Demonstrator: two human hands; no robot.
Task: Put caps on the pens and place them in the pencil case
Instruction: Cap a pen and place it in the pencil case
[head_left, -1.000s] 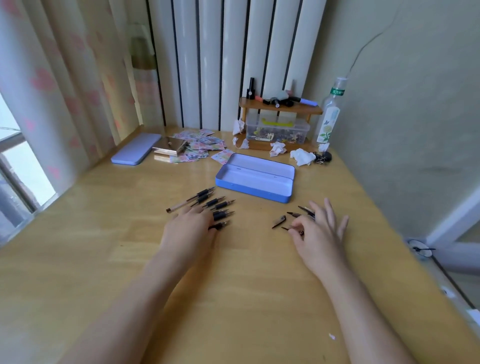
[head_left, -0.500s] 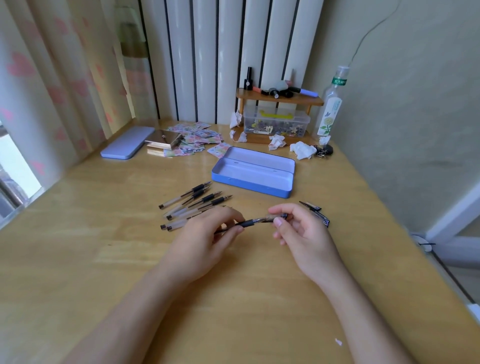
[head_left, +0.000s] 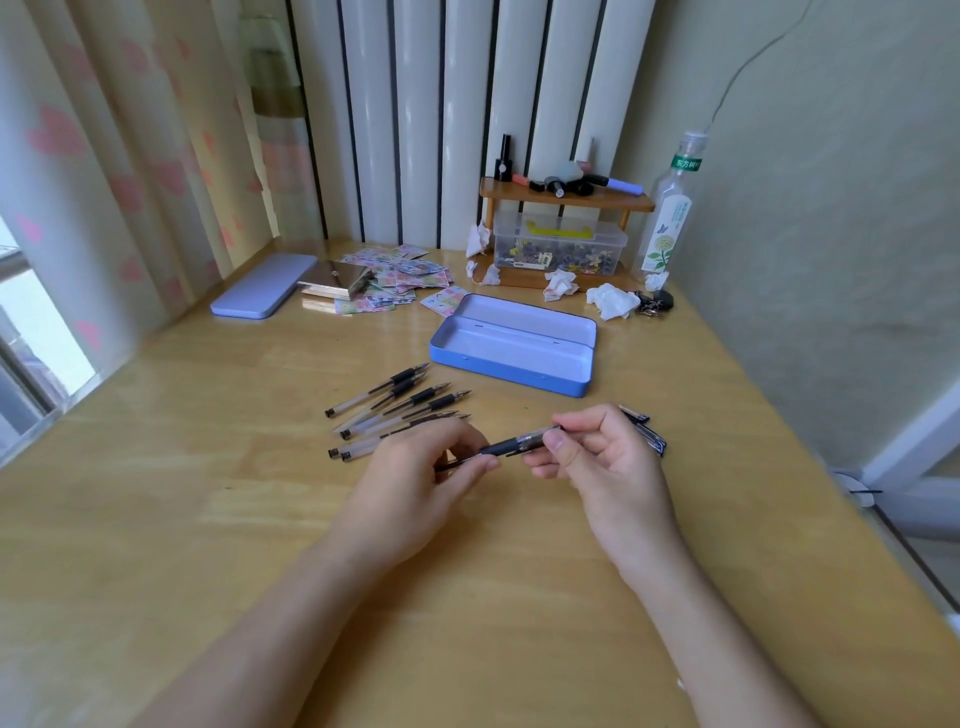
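One black-grip pen (head_left: 506, 446) is held level between my two hands above the wooden desk. My left hand (head_left: 410, 483) grips its barrel end. My right hand (head_left: 608, 467) pinches a clear cap (head_left: 540, 435) that sits over the pen's tip end. Several uncapped pens (head_left: 400, 410) lie in a loose fan just left of my left hand, tips pointing right. Loose caps (head_left: 644, 431) lie on the desk behind my right hand, partly hidden. The open blue pencil case (head_left: 511, 364) stands beyond the pens with nothing visible inside.
A lavender lid (head_left: 262, 293) lies at the back left next to a shiny box (head_left: 335, 283) and scattered stickers (head_left: 400, 280). A small wooden shelf (head_left: 563, 200), clear storage box (head_left: 558, 249), crumpled tissues (head_left: 610, 301) and a bottle (head_left: 667, 213) line the back. Walls close in on the right.
A second ago both hands lay flat on the desk over the pens and caps. They have since lifted one pen and one cap and brought them together, the cap now over the tip.
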